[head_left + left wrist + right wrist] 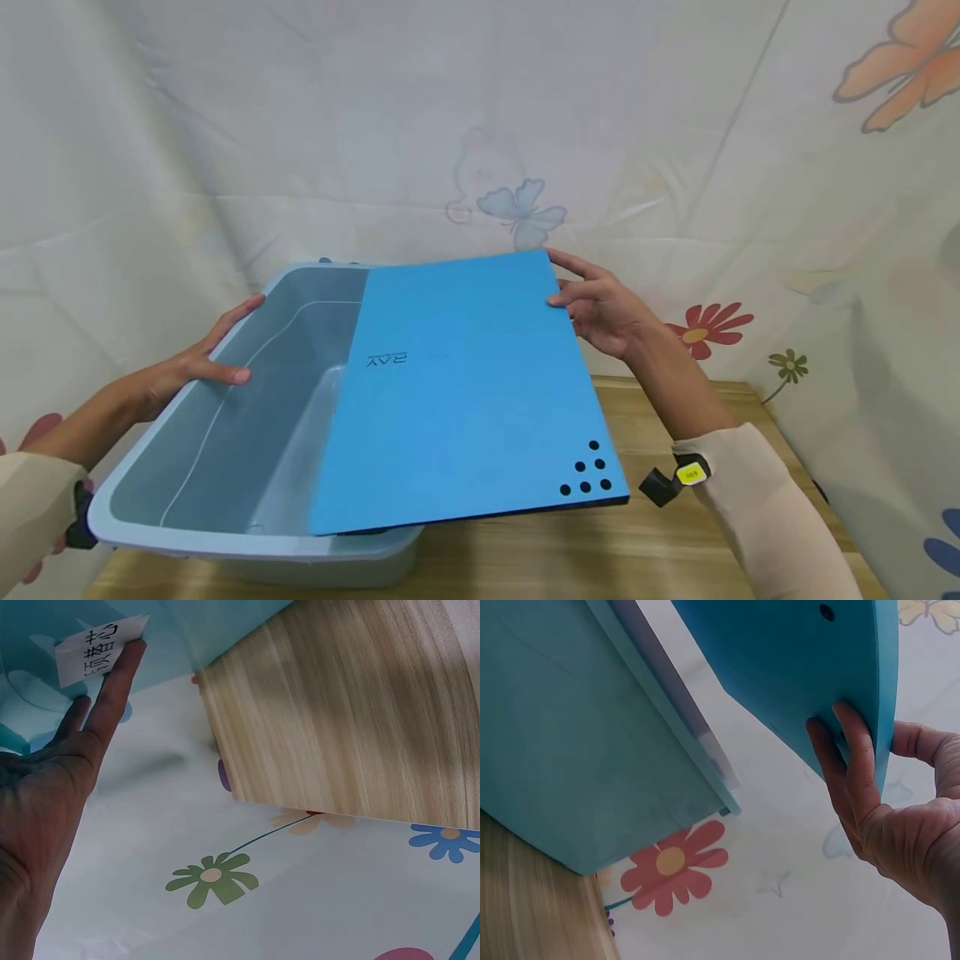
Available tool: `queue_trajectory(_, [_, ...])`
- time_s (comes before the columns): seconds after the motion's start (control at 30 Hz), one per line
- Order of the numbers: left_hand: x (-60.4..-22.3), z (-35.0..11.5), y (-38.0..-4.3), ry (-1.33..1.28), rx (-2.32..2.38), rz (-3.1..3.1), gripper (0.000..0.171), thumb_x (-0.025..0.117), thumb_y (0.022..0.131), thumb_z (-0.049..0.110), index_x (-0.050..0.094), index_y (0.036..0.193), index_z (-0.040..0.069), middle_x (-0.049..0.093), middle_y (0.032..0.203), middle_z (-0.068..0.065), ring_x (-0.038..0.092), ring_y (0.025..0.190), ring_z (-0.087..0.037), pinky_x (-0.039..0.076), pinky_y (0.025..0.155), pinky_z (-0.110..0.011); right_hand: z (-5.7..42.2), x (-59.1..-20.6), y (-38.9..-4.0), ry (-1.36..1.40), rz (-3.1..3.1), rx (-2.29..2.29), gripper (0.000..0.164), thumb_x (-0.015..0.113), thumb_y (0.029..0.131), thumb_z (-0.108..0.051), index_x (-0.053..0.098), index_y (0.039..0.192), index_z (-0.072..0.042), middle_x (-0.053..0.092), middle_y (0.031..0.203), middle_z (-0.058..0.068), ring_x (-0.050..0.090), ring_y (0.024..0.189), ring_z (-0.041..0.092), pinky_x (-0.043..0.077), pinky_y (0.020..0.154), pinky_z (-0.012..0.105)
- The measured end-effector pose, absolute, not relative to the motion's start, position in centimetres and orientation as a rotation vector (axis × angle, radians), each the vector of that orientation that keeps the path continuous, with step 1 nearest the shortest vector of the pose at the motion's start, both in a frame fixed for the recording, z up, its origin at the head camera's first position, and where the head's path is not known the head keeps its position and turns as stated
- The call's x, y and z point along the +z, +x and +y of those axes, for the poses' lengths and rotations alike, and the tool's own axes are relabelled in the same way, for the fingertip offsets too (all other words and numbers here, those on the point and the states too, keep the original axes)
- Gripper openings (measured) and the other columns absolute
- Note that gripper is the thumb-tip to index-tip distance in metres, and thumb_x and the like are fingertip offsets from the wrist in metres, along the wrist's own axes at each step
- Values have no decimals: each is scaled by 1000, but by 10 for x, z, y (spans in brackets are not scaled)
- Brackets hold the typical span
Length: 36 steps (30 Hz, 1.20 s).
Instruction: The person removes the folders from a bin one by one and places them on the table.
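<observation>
The right hand [603, 312] pinches the blue board's [472, 392] far corner over the tub [225, 533]; the left hand [191, 367], fingers straight, rests on the tub's left rim.

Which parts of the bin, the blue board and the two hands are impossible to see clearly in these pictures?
- Right half of the bin interior: head view, covered by the blue board.
- Board's underside: only a cropped part shows, right wrist view.
- Left hand fingers outside the bin wall: head view, hidden by the rim.
- Right hand thumb: right wrist view, behind the board edge.
- White label on the bin: left wrist view, partly covered by a fingertip.
</observation>
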<state>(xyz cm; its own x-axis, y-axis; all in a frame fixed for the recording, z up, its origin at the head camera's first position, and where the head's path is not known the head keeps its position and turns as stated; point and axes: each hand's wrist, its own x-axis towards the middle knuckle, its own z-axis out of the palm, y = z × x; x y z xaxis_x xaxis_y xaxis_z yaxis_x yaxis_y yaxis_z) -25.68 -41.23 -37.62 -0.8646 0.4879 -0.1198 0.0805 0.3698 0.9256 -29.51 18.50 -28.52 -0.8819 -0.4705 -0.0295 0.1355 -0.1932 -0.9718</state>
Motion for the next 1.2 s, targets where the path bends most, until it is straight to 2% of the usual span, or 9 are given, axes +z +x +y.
queue_trajectory(0.13, [-377, -412, -257, 484, 1486, 2272, 111, 66, 102, 26, -13, 174, 59, 3, 183, -20, 51, 147, -56, 68, 88, -70, 195, -289, -293, -383, 1628, -2165, 85, 47, 108, 7, 18, 183, -20, -4, 192, 11, 59, 63, 2, 52, 58, 10])
queue_trajectory(0.47, [-378, -413, -257, 484, 1501, 2251, 110, 65, 103, 28, -13, 174, 59, 3, 183, -19, 55, 147, -55, 68, 88, -70, 227, -301, -287, -349, 1572, -2229, 85, 46, 108, 9, 19, 183, -19, -1, 192, 13, 72, 89, 2, 57, 65, 10])
queue_trajectory(0.57, [-377, -413, -257, 485, 1494, 2265, 111, 66, 103, 28, -13, 174, 59, 3, 183, -19, 55, 146, -55, 68, 88, -70, 236, -301, -286, -349, 1563, -2239, 83, 46, 109, 8, 19, 183, -19, 15, 188, 11, 76, 100, 5, 59, 68, 11])
queue_trajectory(0.77, [-376, -413, -256, 476, 1491, 2266, 111, 65, 103, 28, -13, 174, 60, 2, 184, -20, 56, 146, -53, 68, 88, -70, 253, -303, -284, -366, 1545, -2244, 84, 48, 110, 8, 17, 183, -19, 54, 160, -1, 80, 109, 10, 68, 82, 22])
queue_trajectory(0.87, [-376, -413, -255, 473, 1487, 2270, 111, 65, 103, 28, -13, 174, 60, 1, 184, -20, 55, 147, -55, 68, 88, -69, 261, -304, -285, -404, 1526, -2246, 84, 47, 110, 8, 14, 183, -18, 61, 156, -1, 81, 115, 14, 70, 88, 29])
queue_trajectory(0.93, [-377, -413, -255, 472, 1485, 2273, 111, 65, 103, 28, -13, 174, 59, 0, 185, -19, 53, 148, -56, 68, 88, -69, 267, -306, -285, -414, 1532, -2244, 84, 47, 111, 8, 13, 183, -18, 52, 168, 2, 80, 118, 11, 69, 85, 25])
queue_trajectory(1.03, [-377, -412, -255, 472, 1486, 2272, 110, 65, 103, 27, -13, 174, 59, 1, 185, -19, 52, 148, -58, 68, 89, -70, 277, -312, -285, -411, 1559, -2248, 85, 46, 111, 7, 12, 184, -21, 16, 190, 7, 74, 124, 1, 63, 75, 14])
queue_trajectory(1.1, [-377, -411, -256, 471, 1486, 2274, 110, 65, 103, 27, -13, 174, 59, 1, 185, -19, 52, 148, -58, 68, 89, -70, 285, -316, -286, -416, 1567, -2252, 85, 46, 111, 8, 13, 183, -23, -9, 193, 6, 71, 129, -4, 59, 68, 11])
queue_trajectory(1.2, [-377, -412, -257, 470, 1478, 2285, 110, 65, 102, 27, -12, 174, 59, 1, 185, -20, 51, 148, -59, 68, 89, -69, 296, -323, -288, -457, 1539, -2261, 85, 44, 111, 10, 15, 183, -25, -23, 190, 7, 70, 134, -4, 59, 69, 11])
